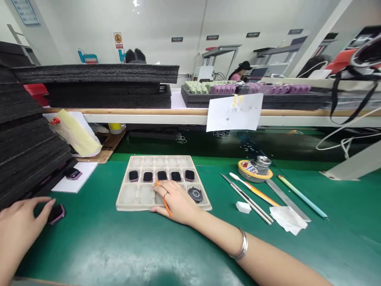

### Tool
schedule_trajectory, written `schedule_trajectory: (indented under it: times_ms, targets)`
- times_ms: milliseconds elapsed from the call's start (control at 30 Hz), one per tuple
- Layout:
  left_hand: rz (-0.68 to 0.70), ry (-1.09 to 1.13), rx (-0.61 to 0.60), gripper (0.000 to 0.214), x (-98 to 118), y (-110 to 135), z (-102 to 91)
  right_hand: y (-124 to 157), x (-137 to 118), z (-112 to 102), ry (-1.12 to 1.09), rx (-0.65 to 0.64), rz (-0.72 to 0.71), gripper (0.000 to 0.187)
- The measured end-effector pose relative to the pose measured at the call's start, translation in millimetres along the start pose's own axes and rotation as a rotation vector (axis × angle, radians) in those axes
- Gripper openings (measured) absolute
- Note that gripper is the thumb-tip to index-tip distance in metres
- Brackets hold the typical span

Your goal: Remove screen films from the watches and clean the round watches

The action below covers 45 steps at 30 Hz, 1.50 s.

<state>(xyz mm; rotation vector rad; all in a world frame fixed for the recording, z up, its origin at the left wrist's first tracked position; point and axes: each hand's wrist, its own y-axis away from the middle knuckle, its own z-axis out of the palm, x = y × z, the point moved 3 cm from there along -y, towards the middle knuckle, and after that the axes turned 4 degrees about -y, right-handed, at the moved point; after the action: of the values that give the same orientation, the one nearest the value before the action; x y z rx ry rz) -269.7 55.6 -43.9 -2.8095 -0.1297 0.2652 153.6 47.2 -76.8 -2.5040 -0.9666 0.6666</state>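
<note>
My right hand [175,203] rests on the near edge of a beige compartment tray [122,197], fingers closed round a thin orange stick [163,200]. The tray's middle row holds several small dark watch bodies [162,175], and a round black part [195,194] lies in a compartment just right of my fingers. At the lower left my left hand [20,224] lies on the green mat, its fingers curled and touching a purple watch body [56,213].
Black foam sheets [26,147] are stacked at the left, with another watch body [72,173] on white paper. To the right lie a tape roll with a metal weight [256,169], tweezers [247,198], a ruler, pens, an eraser [243,207] and tissue [288,218]. Behind is a shelf with foam trays.
</note>
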Motion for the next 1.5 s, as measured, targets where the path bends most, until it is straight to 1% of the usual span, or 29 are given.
schedule_trajectory:
  times_ms: [33, 67, 100, 167, 233, 267, 333, 433, 467, 533, 567, 633, 733, 767, 833, 900, 933, 1000, 1067, 1133, 1200, 1300, 1367, 1500]
  targets:
    - [-0.032, 0.052, -0.085, 0.04, -11.2, 4.6, 7.0, -3.4, 6.3, -0.1, 0.007, 0.005, 0.002, 0.062]
    - [-0.112, 0.101, -0.116, 0.04, -20.1, 9.2, 10.9, -6.5, 12.0, -0.1, 0.012, 0.008, 0.002, 0.061]
    - [-0.167, 0.159, -0.164, 0.04, -24.3, 13.3, 13.3, -9.2, 16.7, 0.1, 0.016, 0.01, 0.002, 0.06]
    - [-0.277, 0.221, -0.231, 0.041, -22.9, 19.6, 10.9, -13.0, 22.6, 1.1, 0.017, 0.013, 0.004, 0.058]
    - [-0.327, 0.247, -0.285, 0.043, -11.9, 21.8, 3.2, -13.2, 22.7, 2.2, 0.013, 0.019, 0.007, 0.056]
    - [-0.332, 0.264, -0.311, 0.045, -5.3, 21.4, -0.4, -11.5, 20.6, 2.5, 0.009, 0.024, 0.008, 0.055]
    - [-0.355, 0.316, -0.324, 0.049, 4.7, 18.9, -4.9, -4.3, 12.7, 2.1, -0.004, 0.031, 0.005, 0.051]
    - [-0.313, 0.458, -0.328, 0.056, 15.0, 13.7, -3.1, 13.4, -3.0, -2.0, -0.043, 0.024, -0.022, 0.044]
    - [-0.286, 0.501, -0.349, 0.059, 19.2, 12.7, -2.2, 19.7, -7.7, -4.3, -0.06, 0.021, -0.033, 0.042]
    - [-0.229, 0.6, -0.438, 0.064, 33.1, 12.8, -3.5, 30.6, -15.1, -9.6, -0.094, 0.023, -0.045, 0.039]
    - [-0.189, 0.679, -0.495, 0.064, 44.5, 13.9, -7.1, 34.7, -17.6, -12.1, -0.112, 0.03, -0.045, 0.038]
    - [-0.082, 0.916, -0.583, 0.056, 76.3, 17.8, -21.4, 39.5, -21.0, -15.4, -0.159, 0.047, -0.042, 0.035]
    - [0.143, 1.23, -0.714, 0.041, 139.4, 27.7, -50.2, 40.5, -23.0, -15.0, -0.251, 0.071, -0.046, 0.037]
    - [0.167, 1.333, -0.757, 0.039, 160.7, 31.0, -57.8, 40.1, -22.7, -14.1, -0.283, 0.084, -0.042, 0.04]
    - [0.158, 1.504, -0.878, 0.038, 201.1, 36.5, -66.8, 39.9, -19.9, -13.7, -0.333, 0.13, -0.005, 0.043]
    - [0.134, 1.667, -1.02, 0.041, 237.1, 39.4, -69.2, 41.3, -14.8, -16.5, -0.368, 0.188, 0.055, 0.04]
    - [0.093, 1.758, -1.088, 0.043, 252.4, 39.7, -68.5, 42.6, -11.8, -19.3, -0.382, 0.216, 0.085, 0.04]
    - [0.066, 1.828, -1.138, 0.049, 277.0, 38.2, -65.4, 45.6, -6.1, -26.9, -0.407, 0.261, 0.127, 0.04]
    - [0.042, 1.87, -1.154, 0.052, 293.9, 36.6, -61.6, 48.1, -1.7, -34.7, -0.424, 0.285, 0.146, 0.038]
    - [0.024, 1.904, -1.161, 0.052, 303.8, 36.9, -58.2, 49.4, 0.9, -39.7, -0.429, 0.287, 0.156, 0.039]
    - [0.018, 1.921, -1.178, 0.052, 307.8, 39.5, -55.5, 49.9, 1.3, -40.6, -0.429, 0.275, 0.161, 0.045]
    - [0.01, 1.92, -1.223, 0.05, 306.6, 45.4, -52.1, 50.1, -1.9, -37.0, -0.437, 0.239, 0.161, 0.056]
    - [0.008, 1.911, -1.249, 0.049, 304.1, 48.8, -51.3, 50.5, -6.0, -35.2, -0.446, 0.218, 0.153, 0.06]
    - [0.053, 1.888, -1.274, 0.049, 301.5, 52.4, -54.4, 51.9, -15.0, -40.2, -0.449, 0.239, 0.134, 0.058]
